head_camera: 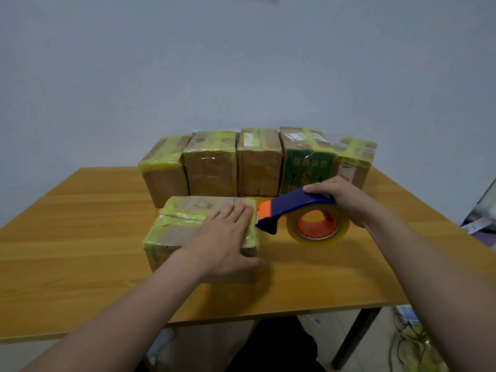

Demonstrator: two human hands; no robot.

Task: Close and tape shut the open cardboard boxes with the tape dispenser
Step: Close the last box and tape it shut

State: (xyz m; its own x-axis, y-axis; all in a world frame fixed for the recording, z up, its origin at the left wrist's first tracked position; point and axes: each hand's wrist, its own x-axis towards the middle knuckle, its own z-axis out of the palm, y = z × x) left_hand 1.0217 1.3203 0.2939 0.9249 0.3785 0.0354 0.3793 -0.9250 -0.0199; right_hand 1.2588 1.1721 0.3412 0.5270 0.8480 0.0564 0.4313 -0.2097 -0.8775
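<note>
**— Where have you got everything?**
— My left hand (pixel 222 237) lies flat on top of the box (pixel 177 226), fingers straight and together, thumb down by its near right corner. It presses and grips nothing. My right hand (pixel 338 200) is curled round the blue handle of the tape dispenser (pixel 295 213). Its orange-and-blue nose sits just beside my left fingertips (pixel 243 208), at the box's right edge.

**— What worries you?**
— Mostly those fingertips. The cutter end points at them. If I draw tape across the top without shifting my left hand, I could catch a finger on the teeth or tape it down.

**— And the box?**
— It looks light, and only my palm pins it. A hard pull from the right could slide it across the tabletop (pixel 80 237) towards my left, or twist it. Then the strip would land crooked or wrinkle.

**— Is the tape stuck on yet?**
— I can't tell. The film is clear and I see no strip between the nose and the box. If the free end isn't anchored, it will peel away as I pull. The box also carries plenty of yellowish tape, so a new strip may grip slick film rather than card.

**— Anything behind?**
— The row of boxes (pixel 212 162) stands just beyond both hands. A long stroke away from me could knock one over.
</note>
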